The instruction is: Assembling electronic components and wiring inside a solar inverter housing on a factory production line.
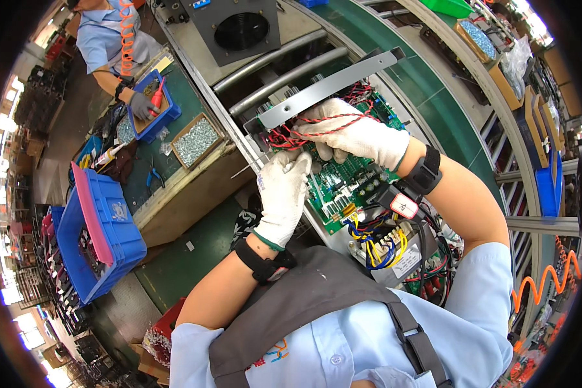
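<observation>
1. Half-curled left hand at red-black wires; can't tell if gripping.
2. Right hand bent, wires across its back; grip hidden.
3. Green circuit board, densely populated, under hands, near grey panel.

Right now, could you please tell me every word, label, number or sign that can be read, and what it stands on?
Red-bordered white label on a black part beside the right hand: bears a mark, which I won't copy out.
White label on the grey metal box: too small to read.
Pale label on the blue bin: too small to read.
Chest embroidery: too small to read.
</observation>
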Motion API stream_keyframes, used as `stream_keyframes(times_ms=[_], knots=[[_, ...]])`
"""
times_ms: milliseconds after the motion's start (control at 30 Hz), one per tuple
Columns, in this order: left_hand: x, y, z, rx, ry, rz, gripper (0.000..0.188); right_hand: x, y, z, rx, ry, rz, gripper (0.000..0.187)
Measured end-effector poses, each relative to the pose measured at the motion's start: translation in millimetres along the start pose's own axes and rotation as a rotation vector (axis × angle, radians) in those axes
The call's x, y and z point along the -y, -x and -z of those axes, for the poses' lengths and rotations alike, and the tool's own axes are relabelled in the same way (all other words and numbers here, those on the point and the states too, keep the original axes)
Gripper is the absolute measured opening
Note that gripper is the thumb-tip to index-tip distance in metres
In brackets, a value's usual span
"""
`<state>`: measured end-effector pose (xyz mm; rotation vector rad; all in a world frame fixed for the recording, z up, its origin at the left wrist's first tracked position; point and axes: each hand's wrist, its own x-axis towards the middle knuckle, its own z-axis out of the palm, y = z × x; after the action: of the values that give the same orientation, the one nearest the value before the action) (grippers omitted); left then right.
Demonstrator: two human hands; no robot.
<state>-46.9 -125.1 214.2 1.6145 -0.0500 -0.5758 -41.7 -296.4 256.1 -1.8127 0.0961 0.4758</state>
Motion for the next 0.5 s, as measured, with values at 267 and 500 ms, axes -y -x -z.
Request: stream_keyframes(times_ms=[267,500], knots=[[11.3,8.6,4.8,-0.015,-0.053,-0.195,0.016,-11.8,13.4,0.4,-0.066,-0.228,0.112,0.034],[-2.6,1.4,13.4,0.100,0.255,-0.121,0.021,-1.9,35.2,4.3,-0.110,0.128,0.145,0.024]])
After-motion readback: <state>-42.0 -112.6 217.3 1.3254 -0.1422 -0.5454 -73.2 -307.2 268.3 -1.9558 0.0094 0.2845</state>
